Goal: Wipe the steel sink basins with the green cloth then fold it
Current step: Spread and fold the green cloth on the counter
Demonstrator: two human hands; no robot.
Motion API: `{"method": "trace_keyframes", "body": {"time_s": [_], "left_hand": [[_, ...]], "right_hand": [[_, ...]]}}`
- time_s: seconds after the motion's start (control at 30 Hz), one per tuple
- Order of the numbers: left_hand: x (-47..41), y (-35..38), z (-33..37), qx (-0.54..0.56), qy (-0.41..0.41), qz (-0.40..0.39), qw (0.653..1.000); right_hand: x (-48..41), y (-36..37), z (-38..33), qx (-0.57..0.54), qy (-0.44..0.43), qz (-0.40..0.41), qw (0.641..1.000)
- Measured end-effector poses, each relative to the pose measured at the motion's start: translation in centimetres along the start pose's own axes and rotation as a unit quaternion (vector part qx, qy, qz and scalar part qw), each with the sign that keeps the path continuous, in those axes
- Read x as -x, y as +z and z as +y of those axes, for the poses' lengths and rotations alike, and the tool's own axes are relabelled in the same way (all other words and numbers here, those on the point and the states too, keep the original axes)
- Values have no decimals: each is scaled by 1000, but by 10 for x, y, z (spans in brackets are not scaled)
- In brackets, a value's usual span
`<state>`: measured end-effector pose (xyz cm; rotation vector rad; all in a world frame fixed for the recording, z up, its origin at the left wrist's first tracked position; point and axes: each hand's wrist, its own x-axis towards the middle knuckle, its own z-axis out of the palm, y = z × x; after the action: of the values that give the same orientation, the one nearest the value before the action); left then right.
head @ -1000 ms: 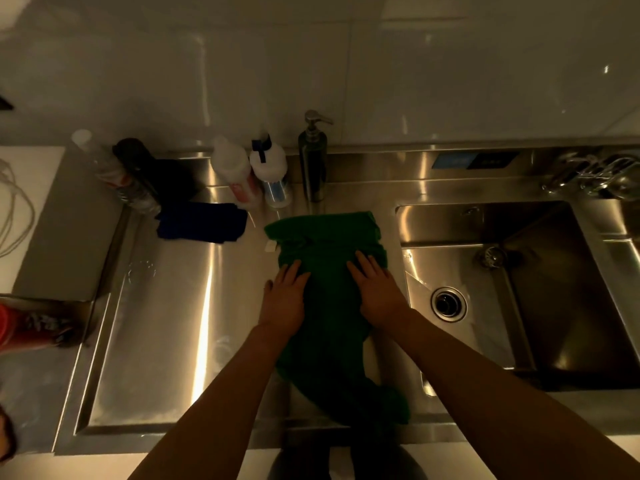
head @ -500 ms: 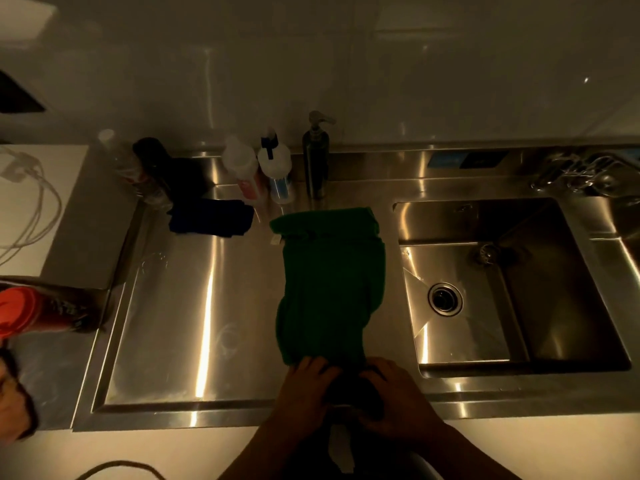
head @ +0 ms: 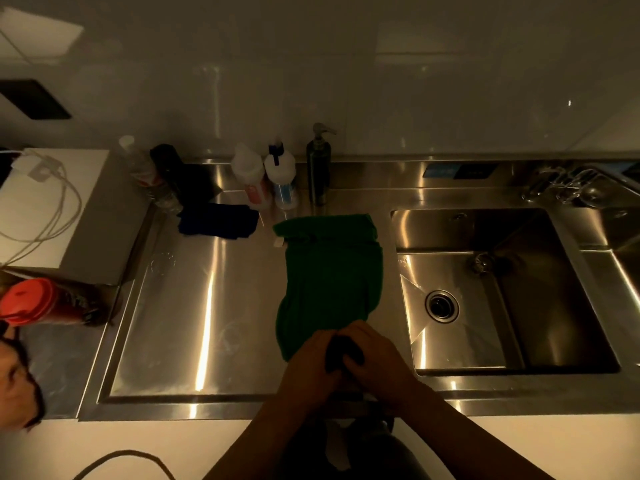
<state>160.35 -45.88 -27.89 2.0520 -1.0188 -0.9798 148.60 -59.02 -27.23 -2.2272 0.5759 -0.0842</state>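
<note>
Left of the basin (head: 540, 299), cloth (head: 329, 271) is lying stretched on the table (head: 194, 306); left hand (head: 310, 365) and right hand (head: 379, 362) are both gripping its bunched end.

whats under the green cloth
The green cloth lies on the steel drainboard, which shows on both sides of it. What is directly beneath is covered. Its near end is bunched in the left hand and right hand.
</note>
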Motion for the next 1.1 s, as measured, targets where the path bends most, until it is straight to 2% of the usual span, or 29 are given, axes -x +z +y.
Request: {"method": "trace_keyframes", "body": {"time_s": [0.07, 0.13, 0.23, 0.3, 0.4, 0.53, 0.6, 0.67, 0.73, 0.8, 0.83, 0.9, 0.97, 1.03, 1.1], "left_hand": [[-3, -5, 2, 1, -28, 50, 998], [-5, -16, 1, -6, -19, 78, 997], [-4, -36, 9, 16, 2, 111, 994], [-1, -46, 18, 48, 2, 86, 995], [3, -54, 22, 38, 2, 42, 998], [8, -67, 5, -21, -19, 71, 997], [9, -74, -4, -67, -43, 42, 996], [8, -75, -12, -109, -73, -41, 991], [6, -71, -16, -136, -103, -121, 978], [4, -65, -18, -174, -124, -167, 962], [2, -62, -20, -197, -133, -177, 955], [1, -57, -25, -235, -144, -187, 943], [2, -52, -26, -267, -142, -182, 936], [2, -48, -22, -274, -129, -158, 940], [2, -42, -19, -253, -106, -123, 954]], "right_hand": [[-6, 2, -3, -7, 10, 32, 999], [-7, 2, -1, -12, 23, 37, 999], [-4, 5, 8, -12, 35, -24, 999], [0, 9, 13, 11, 68, -40, 997], [3, 10, 24, 44, 96, -17, 994], [4, -2, 25, -27, 170, -1, 985], [4, -14, 26, -48, 164, -9, 985], [6, -27, 26, -77, 150, -77, 983], [7, -37, 24, -81, 137, -196, 968], [7, -40, 25, -36, 125, -297, 946], [7, -37, 28, -9, 125, -319, 939], [6, -31, 31, 33, 135, -300, 944], [4, -22, 36, 80, 152, -225, 959], [2, -13, 41, 159, 130, -156, 966], [1, -1, 43, 207, 90, -135, 965]]}}
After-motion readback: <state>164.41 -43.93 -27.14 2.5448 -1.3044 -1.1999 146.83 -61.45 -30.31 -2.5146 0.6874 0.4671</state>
